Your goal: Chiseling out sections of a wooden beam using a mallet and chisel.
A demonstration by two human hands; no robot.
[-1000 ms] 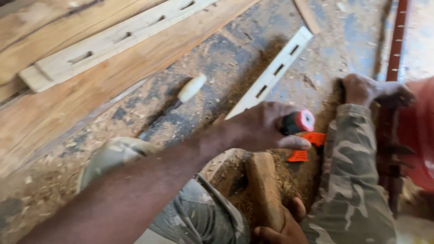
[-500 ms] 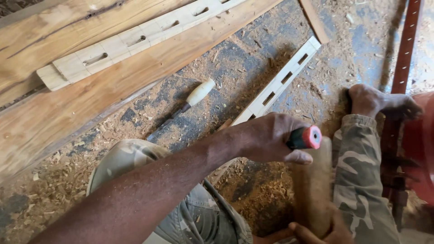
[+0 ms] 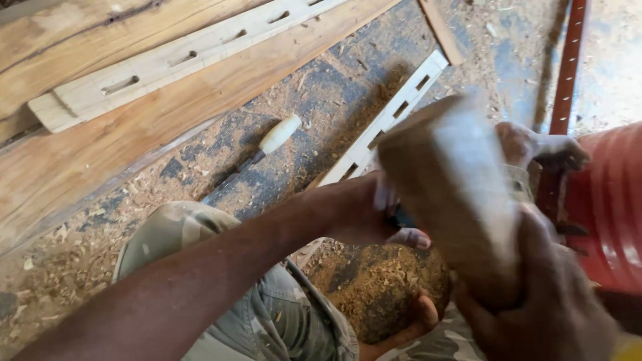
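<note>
While right hand [image 3: 548, 294] fingers clench blurred wooden block [image 3: 455, 194], left hand [image 3: 368, 214] grips dark tool handle [image 3: 401, 218]; slotted pale batten [image 3: 388, 120] at 12 o'clock, sawdust-covered floor [image 3: 321, 100].

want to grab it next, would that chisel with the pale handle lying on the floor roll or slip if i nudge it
The chisel probably rolls a bit: its pale handle looks rounded and smooth. The sawdust-covered floor would likely slow it. It looks stiff, so it should lift as one piece, perhaps blade-heavy.
</note>
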